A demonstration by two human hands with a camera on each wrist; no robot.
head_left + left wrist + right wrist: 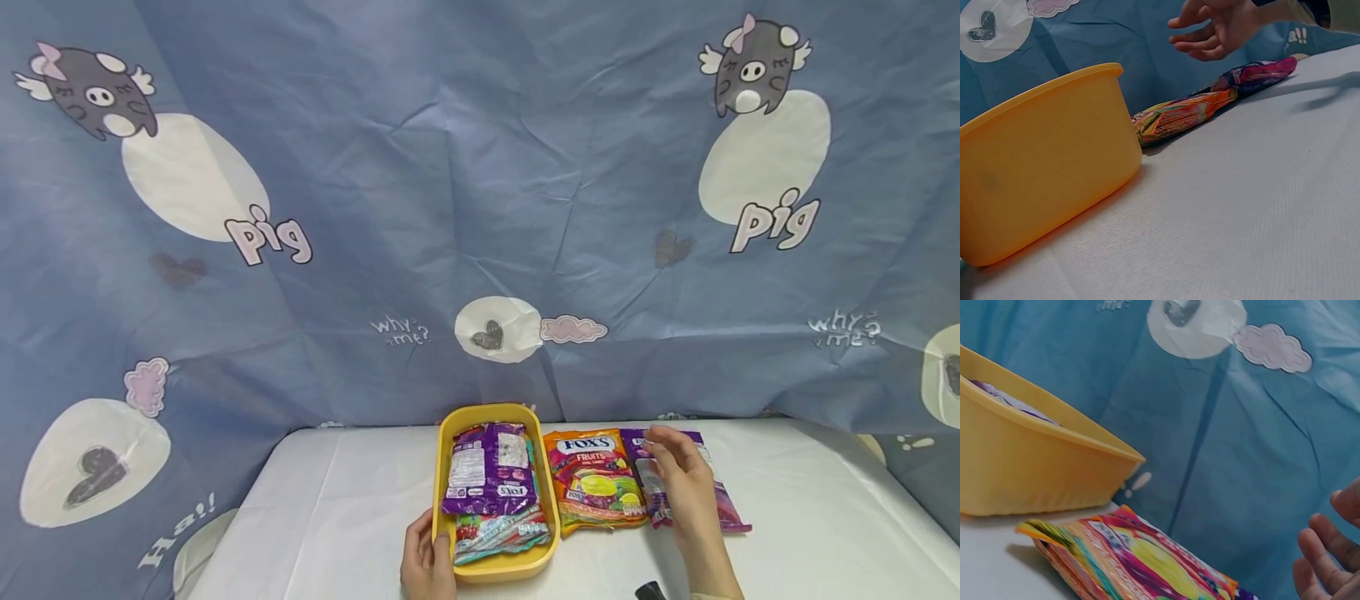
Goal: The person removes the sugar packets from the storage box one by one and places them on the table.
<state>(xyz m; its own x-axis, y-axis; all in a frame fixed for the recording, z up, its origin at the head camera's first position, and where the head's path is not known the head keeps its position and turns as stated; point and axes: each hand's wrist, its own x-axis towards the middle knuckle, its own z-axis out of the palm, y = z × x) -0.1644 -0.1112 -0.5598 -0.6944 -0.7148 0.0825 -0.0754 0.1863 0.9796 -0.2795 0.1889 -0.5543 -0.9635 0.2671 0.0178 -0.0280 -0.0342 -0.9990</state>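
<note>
Left hand (427, 562) holds yellow bin (504, 572) (right hand (684, 473) near purple bag (727, 508)).

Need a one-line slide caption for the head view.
Left hand holds a yellow bin of candy bags; right hand hovers over a purple bag.

Bare tabletop (345, 500) offers room left of the yellow bin (506, 573) and right of the outer purple bag (657, 502); the left hand (429, 560) blocks the bin's near left corner; the orange bag (596, 483) lies low just beside its taller right wall; the right hand (684, 477) hangs above the purple bag; the blue curtain (420, 383) bars the far edge.
</note>
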